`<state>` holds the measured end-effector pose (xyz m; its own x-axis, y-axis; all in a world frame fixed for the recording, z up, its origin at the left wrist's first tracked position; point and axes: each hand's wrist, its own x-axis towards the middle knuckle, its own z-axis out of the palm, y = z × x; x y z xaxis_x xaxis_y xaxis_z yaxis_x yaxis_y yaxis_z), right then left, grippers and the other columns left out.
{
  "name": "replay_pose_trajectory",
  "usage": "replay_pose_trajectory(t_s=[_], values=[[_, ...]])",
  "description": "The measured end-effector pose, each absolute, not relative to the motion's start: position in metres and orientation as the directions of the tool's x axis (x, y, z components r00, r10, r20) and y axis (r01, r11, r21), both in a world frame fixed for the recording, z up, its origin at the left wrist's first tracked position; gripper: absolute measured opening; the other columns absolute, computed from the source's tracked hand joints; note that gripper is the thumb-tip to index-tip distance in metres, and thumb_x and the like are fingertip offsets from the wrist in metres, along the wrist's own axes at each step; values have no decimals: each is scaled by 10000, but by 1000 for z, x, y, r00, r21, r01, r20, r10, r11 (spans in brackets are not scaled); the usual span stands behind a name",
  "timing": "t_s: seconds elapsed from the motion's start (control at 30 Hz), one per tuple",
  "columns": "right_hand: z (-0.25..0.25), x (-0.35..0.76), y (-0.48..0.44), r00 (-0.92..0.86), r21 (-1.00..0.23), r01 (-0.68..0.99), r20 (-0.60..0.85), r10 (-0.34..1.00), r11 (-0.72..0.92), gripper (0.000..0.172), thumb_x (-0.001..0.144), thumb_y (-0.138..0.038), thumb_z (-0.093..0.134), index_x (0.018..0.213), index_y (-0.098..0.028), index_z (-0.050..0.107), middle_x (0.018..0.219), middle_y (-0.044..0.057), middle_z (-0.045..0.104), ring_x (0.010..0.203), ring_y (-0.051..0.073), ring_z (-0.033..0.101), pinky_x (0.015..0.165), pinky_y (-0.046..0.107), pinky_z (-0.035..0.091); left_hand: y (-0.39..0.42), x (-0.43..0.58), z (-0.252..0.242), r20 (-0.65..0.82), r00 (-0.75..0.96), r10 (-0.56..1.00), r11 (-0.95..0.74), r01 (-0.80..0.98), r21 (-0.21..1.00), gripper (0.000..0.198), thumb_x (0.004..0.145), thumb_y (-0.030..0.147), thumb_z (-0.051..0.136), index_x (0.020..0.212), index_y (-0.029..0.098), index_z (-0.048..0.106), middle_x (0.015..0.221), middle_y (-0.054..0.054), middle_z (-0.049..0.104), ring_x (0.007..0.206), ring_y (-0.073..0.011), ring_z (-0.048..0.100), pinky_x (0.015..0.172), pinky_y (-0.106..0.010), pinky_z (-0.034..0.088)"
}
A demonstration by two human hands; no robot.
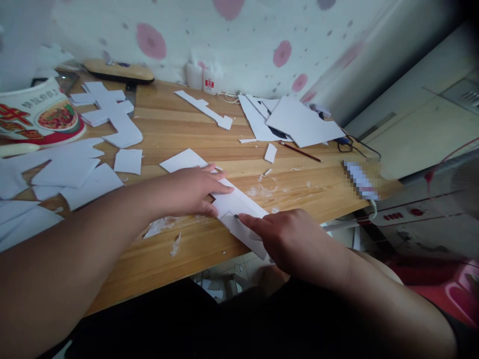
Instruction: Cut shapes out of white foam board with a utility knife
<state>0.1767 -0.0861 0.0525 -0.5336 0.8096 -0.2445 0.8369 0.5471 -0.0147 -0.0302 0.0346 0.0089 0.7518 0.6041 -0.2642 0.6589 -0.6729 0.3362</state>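
One white board strip (243, 202), likely light, stiff, best edge-held: left hand (194, 187) spread flat, right hand (290, 234) clasping a dark-tipped tool (236, 216).

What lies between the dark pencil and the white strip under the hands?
In the head view, a small white piece, a smaller scrap and pale crumbs lie between the pencil and the strip.

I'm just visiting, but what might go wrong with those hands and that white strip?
The left hand presses the strip close to the dark-tipped tool in the right hand, so a slip might catch it. The strip's near end seems to jut past the table edge, so it might tip or bend if pushed down.
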Motion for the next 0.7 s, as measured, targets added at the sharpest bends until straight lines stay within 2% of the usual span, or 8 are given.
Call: replay_pose_trajectory(t_s=[0.33, 0.5, 0.7], values=[[58, 189, -91, -505, -112, 859, -348, 790, 499, 545, 814, -89, 546, 1345, -206, 508, 775, 32, 712, 637, 152, 625, 581, 252, 371, 36, -30, 10, -284, 750, 598, -686, 662, 302, 631, 757, 461, 679, 1350, 321, 512, 1542, -61, 323, 1451, -272, 169, 1115, -421, 259], [59, 195, -95, -502, -146, 864, -340, 796, 482, 537, 819, -86, 550, 1340, -210, 518, 799, 37, 716, 661, 142, 629, 605, 239, 385, 37, -31, 10, -271, 756, 596, -687, 654, 315, 615, 760, 460, 656, 1342, 314, 524, 1540, -51, 329, 1450, -284, 168, 1116, -432, 255], [62, 195, -100, -479, -120, 875, -343, 808, 468, 585, 774, -69, 564, 1339, -213, 515, 817, 41, 724, 650, 140, 621, 590, 238, 372, 37, -31, 8, -263, 762, 591, -685, 647, 334, 615, 756, 464, 652, 1339, 312, 529, 1539, -48, 335, 1451, -278, 171, 1119, -429, 249]])
